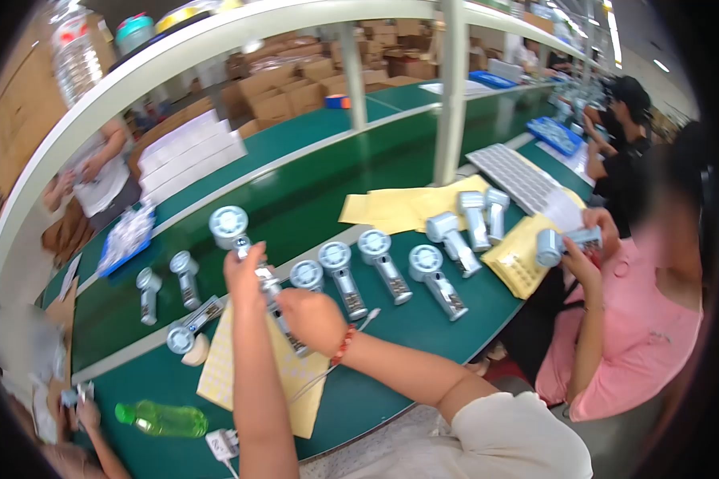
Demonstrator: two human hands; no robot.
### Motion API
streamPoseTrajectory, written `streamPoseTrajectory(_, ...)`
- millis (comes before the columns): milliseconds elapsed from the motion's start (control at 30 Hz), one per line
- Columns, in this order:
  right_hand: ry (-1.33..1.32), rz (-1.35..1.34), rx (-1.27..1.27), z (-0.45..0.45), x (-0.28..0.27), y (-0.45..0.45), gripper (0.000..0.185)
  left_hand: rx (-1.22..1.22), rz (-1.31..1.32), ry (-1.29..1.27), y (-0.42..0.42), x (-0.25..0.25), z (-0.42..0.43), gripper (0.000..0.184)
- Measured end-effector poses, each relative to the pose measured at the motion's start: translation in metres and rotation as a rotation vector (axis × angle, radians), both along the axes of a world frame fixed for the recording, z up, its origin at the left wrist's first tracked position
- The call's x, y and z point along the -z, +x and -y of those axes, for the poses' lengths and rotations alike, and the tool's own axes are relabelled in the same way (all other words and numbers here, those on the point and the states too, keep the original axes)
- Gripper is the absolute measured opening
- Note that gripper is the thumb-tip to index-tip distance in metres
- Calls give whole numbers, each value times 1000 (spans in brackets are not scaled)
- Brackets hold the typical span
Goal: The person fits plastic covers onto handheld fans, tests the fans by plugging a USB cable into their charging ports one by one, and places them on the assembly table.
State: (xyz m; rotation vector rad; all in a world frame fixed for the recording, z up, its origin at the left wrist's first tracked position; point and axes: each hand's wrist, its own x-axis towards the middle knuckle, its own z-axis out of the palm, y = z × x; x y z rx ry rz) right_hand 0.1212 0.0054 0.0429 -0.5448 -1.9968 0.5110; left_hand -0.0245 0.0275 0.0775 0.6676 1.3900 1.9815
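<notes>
A light-blue handheld fan point(229, 223) is held up over the bench, its round head toward the conveyor and its handle open with inner parts showing. My left hand point(246, 275) is closed around the fan just below the head. Lower down, my right hand point(315, 319) has its fingers closed at the handle; its fingertips are partly hidden. Beneath the hands lies a yellow sheet point(299, 399). A thin white cable point(311, 385) runs past my right wrist. Just beyond the right hand, several similar fans point(343, 283) lie in a row.
Left are more fans point(185, 279), a green bottle point(160, 419) and a white charger plug point(218, 443). A blue tray point(128, 239) sits on the green conveyor point(295, 191). To the right, a co-worker in pink point(615, 335) holds a fan near a yellow packet point(523, 259). A post point(451, 96) rises behind.
</notes>
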Motion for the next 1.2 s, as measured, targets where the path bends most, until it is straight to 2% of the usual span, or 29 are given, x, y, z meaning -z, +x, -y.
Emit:
streamPoseTrajectory(33, 45, -14, -25, 0, 9, 0, 12, -34, -64, -2, -13, 0, -5, 27)
streamPoseTrajectory(100, 8, 61, -108, 33, 9, 15, 14, -95, 152, 147, -77, 18, -20, 20)
streamPoseTrajectory(167, 41, 217, -75, 40, 10, 7, 19, -195, 146, 57, -141, 33, -26, 21)
streamPoseTrajectory(200, 82, 266, -10, 36, 14, 3, 21, -242, 36, -71, -135, 16, -13, 24)
streamPoseTrajectory(300, 134, 405, 113, 34, 25, -4, 25, -346, -340, -397, -178, 36, -22, 31)
streamPoseTrajectory(367, 84, 531, 140, 44, 27, 4, 28, -350, -569, -486, -197, 53, -32, 33)
streamPoseTrajectory(500, 122, 552, 173, 42, 42, -5, 28, -408, -999, -714, -193, 75, -44, 35)
streamPoseTrajectory(567, 153, 543, 214, 41, 50, -9, 29, -446, -1124, -841, -177, 80, -46, 37)
streamPoseTrajectory(667, 120, 485, 161, 37, 49, -9, 26, -338, -1147, -765, -183, 90, -52, 43)
streamPoseTrajectory(767, -74, 575, 85, 38, 30, -2, 24, -360, -1109, -756, -172, 89, -41, 46)
streamPoseTrajectory(833, -253, 384, -26, 32, 24, 3, 25, -399, -1042, -741, -153, 67, -32, 49)
streamPoseTrajectory(867, -346, 281, -74, 28, 20, 4, 26, -505, -1054, -644, -170, 85, -36, 46)
streamPoseTrajectory(933, -662, 111, -234, 20, 8, 9, 31, -280, -518, -260, -129, 38, -14, 44)
streamPoseTrajectory(967, -816, 19, -311, 16, 2, 11, 33, -250, -421, -132, -89, 0, 7, 42)
streamPoseTrajectory(1000, -836, -7, -295, 15, -5, 13, 35, -219, -321, -6, -51, -26, 24, 39)
streamPoseTrajectory(1100, -589, -198, -190, 12, 9, 7, 35, -526, -480, 248, -11, -23, 45, 41)
streamPoseTrajectory(1167, -645, -254, -231, 11, 2, 11, 36, -679, -415, 195, 14, -1, 48, 43)
streamPoseTrajectory(1200, -655, -264, -259, 11, 0, 12, 36, -521, -246, 172, 23, 5, 50, 48)
